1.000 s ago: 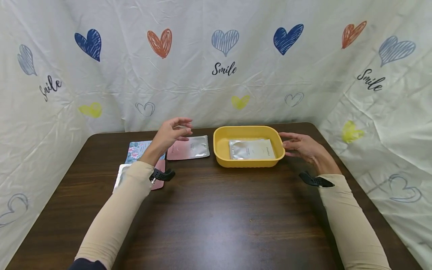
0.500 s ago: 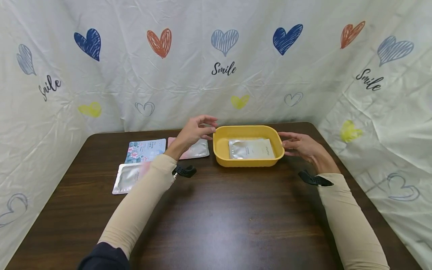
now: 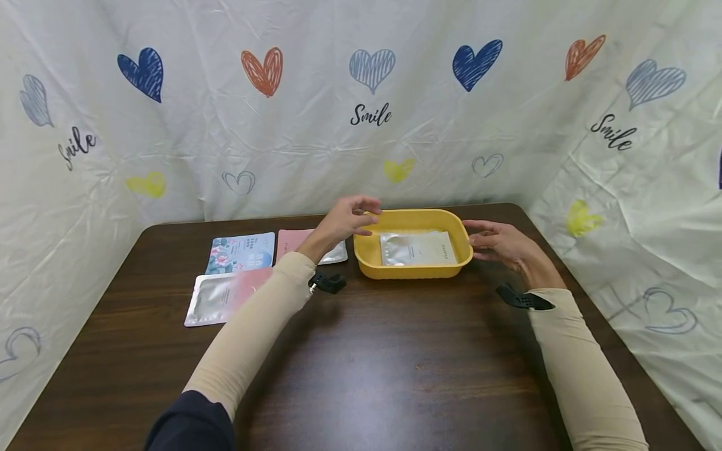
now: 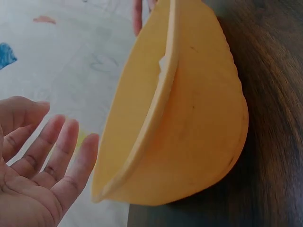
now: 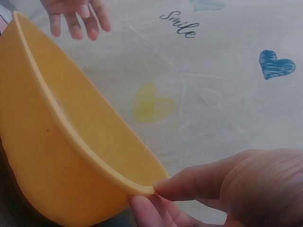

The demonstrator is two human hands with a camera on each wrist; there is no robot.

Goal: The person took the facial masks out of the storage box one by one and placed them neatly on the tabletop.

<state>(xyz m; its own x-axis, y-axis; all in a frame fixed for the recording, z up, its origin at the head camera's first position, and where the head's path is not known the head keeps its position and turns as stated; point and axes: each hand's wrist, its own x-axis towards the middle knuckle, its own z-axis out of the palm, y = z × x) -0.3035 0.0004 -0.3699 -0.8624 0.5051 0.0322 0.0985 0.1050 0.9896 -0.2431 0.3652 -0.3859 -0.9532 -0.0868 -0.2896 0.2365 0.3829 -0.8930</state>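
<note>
A yellow plastic bin (image 3: pixel 412 272) stands near the table's far edge, with a silver and cream foil sachet (image 3: pixel 420 249) lying flat inside. My right hand (image 3: pixel 504 244) is at the bin's right end; in the right wrist view the thumb and fingers pinch its rim (image 5: pixel 90 153). Over the left end hovers my left hand (image 3: pixel 345 220), fingers loosely spread and holding nothing. The left wrist view shows that hand (image 4: pixel 42 165) apart from the bin's wall (image 4: pixel 189 123). Behind my left wrist, a pink and silver sachet (image 3: pixel 290 241) is partly covered.
A blue floral sachet (image 3: pixel 242 252) and another pink and silver sachet (image 3: pixel 217 299) lie flat on the left of the dark wooden table (image 3: pixel 383 357). A white cloth with printed hearts (image 3: pixel 316 125) hangs behind and along the sides.
My left hand has moved right, from above the pink and silver sachet to the bin's left end. My right hand and the bin have stayed in place.
</note>
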